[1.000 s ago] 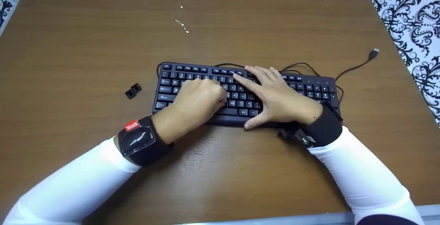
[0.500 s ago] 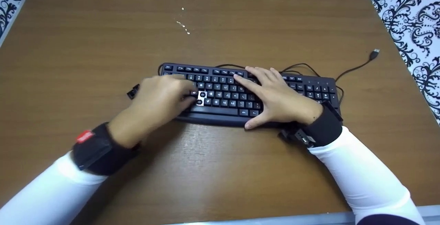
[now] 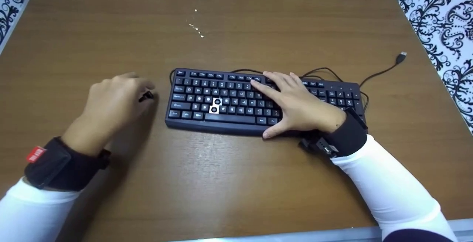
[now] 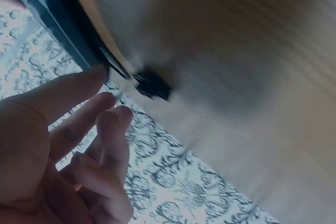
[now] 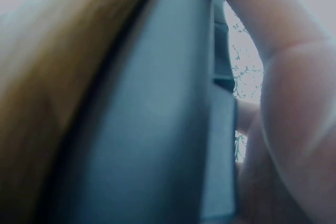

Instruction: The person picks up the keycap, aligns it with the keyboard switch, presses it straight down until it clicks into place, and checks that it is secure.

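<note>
In the head view, the black keyboard (image 3: 240, 119) lies in the middle of the table, with two uncapped key positions (image 3: 215, 106) showing white. Over the wood to its left is my left hand (image 3: 115, 101), thumb and fingers bent loosely around the loose black keycaps (image 3: 146, 96), which it partly hides. From the left wrist, the thumb and fingertips (image 4: 107, 98) stand close to the blurred dark keycaps (image 4: 152, 85); no firm grip shows. My right hand (image 3: 295, 105) rests spread on the keyboard's right half, thumb (image 5: 294, 19) along its near edge.
Behind the keyboard a black cable (image 3: 325, 70) loops on the table (image 3: 111, 31), ending in a USB plug (image 3: 401, 58) at the right. Small white marks (image 3: 196, 27) lie farther back. Patterned black-and-white flooring (image 3: 443, 31) shows beyond the table's edges.
My left hand has moved left, off the keyboard's keys and over to the loose keycaps, uncovering the two white key positions. The right hand keeps its place.
</note>
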Demonstrator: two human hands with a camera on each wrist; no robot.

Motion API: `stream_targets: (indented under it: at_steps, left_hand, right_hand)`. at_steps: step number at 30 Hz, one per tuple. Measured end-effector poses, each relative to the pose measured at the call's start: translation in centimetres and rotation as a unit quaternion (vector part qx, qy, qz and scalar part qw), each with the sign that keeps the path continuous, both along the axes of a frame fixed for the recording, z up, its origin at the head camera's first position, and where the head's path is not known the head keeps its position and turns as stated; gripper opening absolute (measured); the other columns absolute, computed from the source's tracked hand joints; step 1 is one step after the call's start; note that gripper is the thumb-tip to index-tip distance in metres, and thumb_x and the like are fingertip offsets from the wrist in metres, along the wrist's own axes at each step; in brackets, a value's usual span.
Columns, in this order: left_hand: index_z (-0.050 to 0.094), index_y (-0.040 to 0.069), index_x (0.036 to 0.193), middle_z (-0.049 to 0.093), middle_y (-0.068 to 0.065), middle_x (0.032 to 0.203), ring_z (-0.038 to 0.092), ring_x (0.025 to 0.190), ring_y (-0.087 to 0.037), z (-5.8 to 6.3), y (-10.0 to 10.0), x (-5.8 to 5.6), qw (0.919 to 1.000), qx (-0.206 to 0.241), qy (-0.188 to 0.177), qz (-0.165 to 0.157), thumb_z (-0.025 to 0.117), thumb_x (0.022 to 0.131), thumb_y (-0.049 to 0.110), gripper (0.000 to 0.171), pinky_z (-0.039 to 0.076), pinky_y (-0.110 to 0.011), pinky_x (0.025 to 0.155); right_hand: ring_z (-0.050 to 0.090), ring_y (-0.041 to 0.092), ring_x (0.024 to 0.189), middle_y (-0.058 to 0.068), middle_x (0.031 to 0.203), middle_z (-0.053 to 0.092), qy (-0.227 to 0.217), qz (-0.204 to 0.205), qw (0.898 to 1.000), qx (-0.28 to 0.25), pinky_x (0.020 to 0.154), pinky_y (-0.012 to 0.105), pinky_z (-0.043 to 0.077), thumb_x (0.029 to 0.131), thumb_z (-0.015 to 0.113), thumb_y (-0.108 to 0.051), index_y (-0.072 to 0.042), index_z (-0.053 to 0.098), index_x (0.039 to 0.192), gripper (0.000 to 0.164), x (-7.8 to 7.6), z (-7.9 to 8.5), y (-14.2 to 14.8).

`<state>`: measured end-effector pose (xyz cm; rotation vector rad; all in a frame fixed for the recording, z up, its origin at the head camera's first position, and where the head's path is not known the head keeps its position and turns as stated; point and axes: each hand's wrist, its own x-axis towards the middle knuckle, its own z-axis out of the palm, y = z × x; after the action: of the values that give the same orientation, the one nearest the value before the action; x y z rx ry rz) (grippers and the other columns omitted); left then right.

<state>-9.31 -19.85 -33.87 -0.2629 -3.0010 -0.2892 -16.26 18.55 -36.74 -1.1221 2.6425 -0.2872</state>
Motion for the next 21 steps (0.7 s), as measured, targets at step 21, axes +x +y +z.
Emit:
stream_targets:
  at_steps: [21]
  left_hand:
    - [0.074,0.012,0.101,0.071,-0.016,0.101,0.067,0.084,-0.047,-0.9,-0.6,-1.0,0.9988,-0.023,-0.043,-0.006,0.073,0.087,0.013,0.014,0.049,-0.064,0.056]
  right_hand:
    - [0.011,0.038,0.153,0.016,0.167,0.011,-0.005,-0.001,1.000,0.005,0.123,0.063,0.003,0.062,0.075,-0.078,-0.030,0.012,0.161,0.127,0.0,0.2,-0.2]
